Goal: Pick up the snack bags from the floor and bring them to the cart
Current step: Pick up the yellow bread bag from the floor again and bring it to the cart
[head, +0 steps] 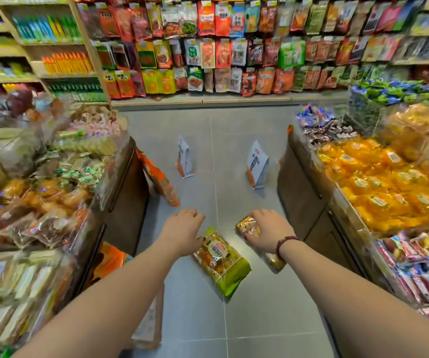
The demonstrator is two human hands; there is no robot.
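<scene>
My left hand grips the top edge of a green and yellow snack bag, which hangs below it over the grey floor. My right hand holds a golden snack bag that runs under the palm toward the wrist. Farther down the aisle two white snack bags stand upright on the floor, one on the left and one on the right. An orange bag leans against the left display's base. No cart is in view.
Low display bins of wrapped snacks flank the aisle: a left bin and a right bin. A wall rack of hanging snack packets closes the far end. More orange bags sit low by the left bin.
</scene>
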